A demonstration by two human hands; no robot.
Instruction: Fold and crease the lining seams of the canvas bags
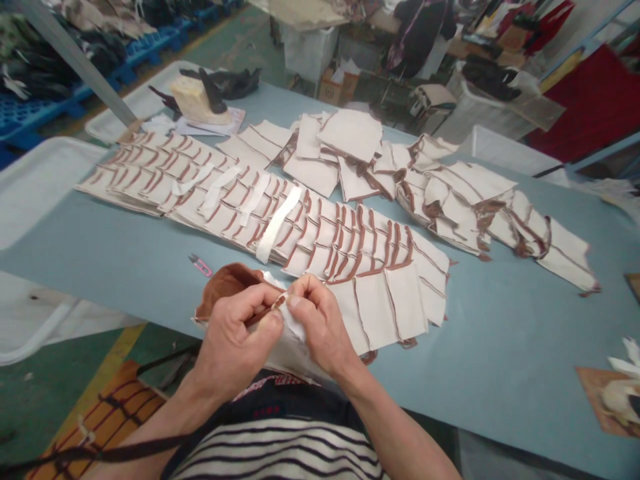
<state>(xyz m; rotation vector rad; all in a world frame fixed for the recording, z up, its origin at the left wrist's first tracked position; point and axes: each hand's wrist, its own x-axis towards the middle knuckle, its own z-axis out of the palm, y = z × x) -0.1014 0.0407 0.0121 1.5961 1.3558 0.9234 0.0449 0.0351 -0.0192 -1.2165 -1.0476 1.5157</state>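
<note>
A sewn fabric piece (223, 285), brown on one side and off-white on the other, curves up at the near table edge. My left hand (239, 337) pinches its edge between thumb and fingers. Close against it, my right hand (320, 323) is closed on the same edge, where some white material (295, 321) shows below the fingertips. The fingers hide just what is pinched. Pink thread snips (201, 265) lie on the table to the left of my hands. Just beyond my hands run overlapping rows of off-white panels (330, 240) with brown edges.
White strips (277, 223) lie across the rows on the blue-grey table (480, 360). More panels (350, 137) are heaped farther back and to the right. A yellowish block (195, 100) with black items stands at the back left. Crates and a person (423, 33) are beyond the table.
</note>
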